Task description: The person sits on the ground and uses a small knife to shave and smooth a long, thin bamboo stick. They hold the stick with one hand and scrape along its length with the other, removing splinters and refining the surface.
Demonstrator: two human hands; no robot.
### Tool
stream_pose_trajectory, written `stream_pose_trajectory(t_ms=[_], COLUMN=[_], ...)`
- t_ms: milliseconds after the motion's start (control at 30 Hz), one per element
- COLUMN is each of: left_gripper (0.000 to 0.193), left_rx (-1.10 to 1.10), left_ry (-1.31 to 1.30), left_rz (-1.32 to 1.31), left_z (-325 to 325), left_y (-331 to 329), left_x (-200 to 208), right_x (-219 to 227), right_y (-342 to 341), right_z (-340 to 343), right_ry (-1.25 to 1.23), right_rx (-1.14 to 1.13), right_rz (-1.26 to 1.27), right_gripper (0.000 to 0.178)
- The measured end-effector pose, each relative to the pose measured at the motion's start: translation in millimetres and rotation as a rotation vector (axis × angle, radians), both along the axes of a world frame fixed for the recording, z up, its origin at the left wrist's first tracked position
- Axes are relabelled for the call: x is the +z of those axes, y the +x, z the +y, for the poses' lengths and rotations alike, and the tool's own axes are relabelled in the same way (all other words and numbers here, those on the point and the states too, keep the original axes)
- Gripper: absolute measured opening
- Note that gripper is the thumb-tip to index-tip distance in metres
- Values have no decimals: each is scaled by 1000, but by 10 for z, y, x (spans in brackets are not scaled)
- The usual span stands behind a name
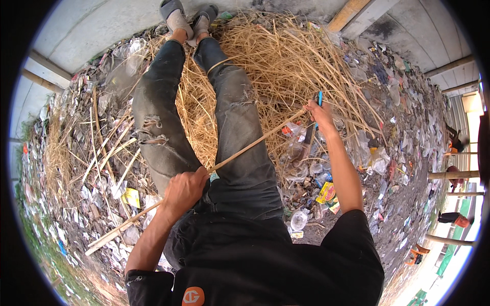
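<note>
A long, thin bamboo strip runs slantwise across my thighs, from lower left up to the right. My left hand is closed around it over my lap. Beyond that fist, pale strip ends stretch down to the left. Farther out on the right, my right hand is closed on a blue-handled knife, at the strip's upper end. Most of the knife is hidden by my fingers. Between and beside my outstretched legs lies a heap of straw-coloured shavings.
Loose bamboo strips lie left of my legs. Litter covers the ground, including a yellow packet and a clear plastic cup. A grey wall stands at my feet. Bamboo poles and a person's arm show at far right.
</note>
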State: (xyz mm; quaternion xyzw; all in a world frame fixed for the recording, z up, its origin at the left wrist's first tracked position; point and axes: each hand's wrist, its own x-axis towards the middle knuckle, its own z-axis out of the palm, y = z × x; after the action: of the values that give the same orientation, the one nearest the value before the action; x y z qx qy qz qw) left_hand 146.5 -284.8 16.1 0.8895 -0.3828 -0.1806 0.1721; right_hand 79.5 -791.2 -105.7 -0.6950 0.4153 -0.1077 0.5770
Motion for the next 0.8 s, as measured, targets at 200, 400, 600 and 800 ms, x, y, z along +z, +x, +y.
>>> stream_pose_trajectory(t_ms=[200,400,600,800], left_gripper=[20,20,20,16], left_rx=[18,19,42,23], left_ry=[7,4,2,74], left_rz=[-9,1,0,-15], left_z=[7,-15,-33,-46], left_y=[-44,-48,-87,-102], left_x=[-48,-30,-61,-43], right_x=[54,200,228,97], right_y=[-93,-209,-288,-331], right_z=[-9,382,688,781], right_ry=[113,-241,-283,-238], right_rx=[-213,-79,117,179], right_rz=[-49,35,119,97], right_gripper=[35,54,53,54])
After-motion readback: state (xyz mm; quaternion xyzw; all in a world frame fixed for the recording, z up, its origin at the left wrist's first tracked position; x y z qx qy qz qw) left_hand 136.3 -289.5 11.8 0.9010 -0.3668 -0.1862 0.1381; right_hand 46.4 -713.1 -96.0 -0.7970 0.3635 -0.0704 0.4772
